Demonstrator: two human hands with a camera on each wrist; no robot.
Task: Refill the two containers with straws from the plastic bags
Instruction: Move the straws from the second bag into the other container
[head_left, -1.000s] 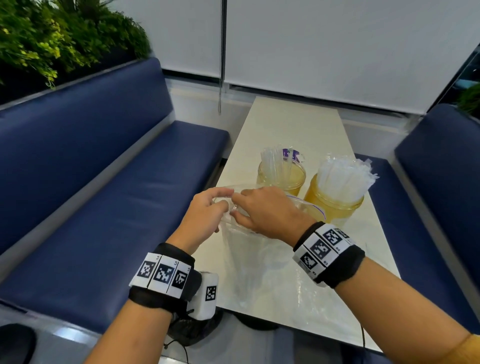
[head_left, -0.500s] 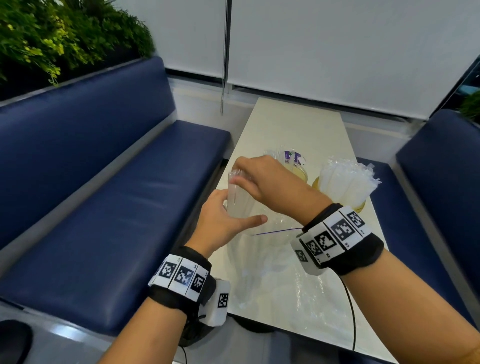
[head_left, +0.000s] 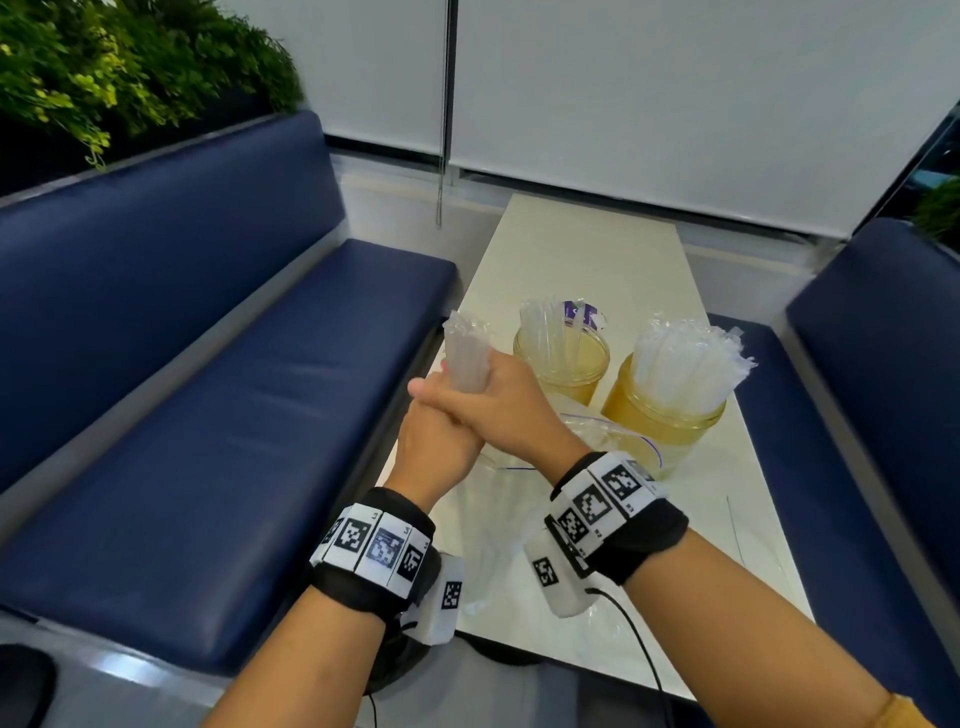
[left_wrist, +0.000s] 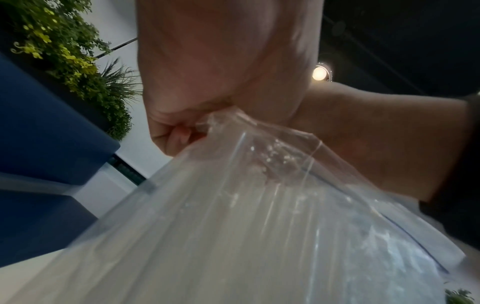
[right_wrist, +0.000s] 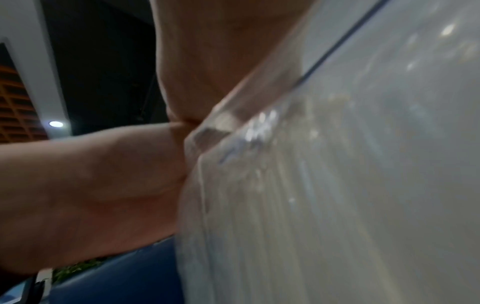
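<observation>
A bundle of clear wrapped straws (head_left: 466, 358) stands upright over the table's left edge, held by both hands. My right hand (head_left: 498, 405) grips it on top. My left hand (head_left: 436, 452) grips it just below, partly under the right. The clear plastic bag (head_left: 519, 519) with a purple zip line hangs beneath them onto the table. Two amber containers stand behind: the left container (head_left: 563, 369) is partly filled with straws, the right container (head_left: 667, 421) is packed full. In the left wrist view curled fingers (left_wrist: 176, 133) close on crinkled plastic, with the bag (left_wrist: 259, 236) below. The right wrist view shows the bag (right_wrist: 337, 185), blurred.
The narrow cream table (head_left: 587, 260) runs away from me between two blue benches, one on the left (head_left: 208, 415) and one on the right (head_left: 883, 364). A green plant (head_left: 104, 78) sits behind the left bench. A blind cord (head_left: 440, 156) hangs by the window.
The right hand has lifted the straw bundle up out of the bag. The left hand, open beside it half a second ago, now grips it under the right hand.
</observation>
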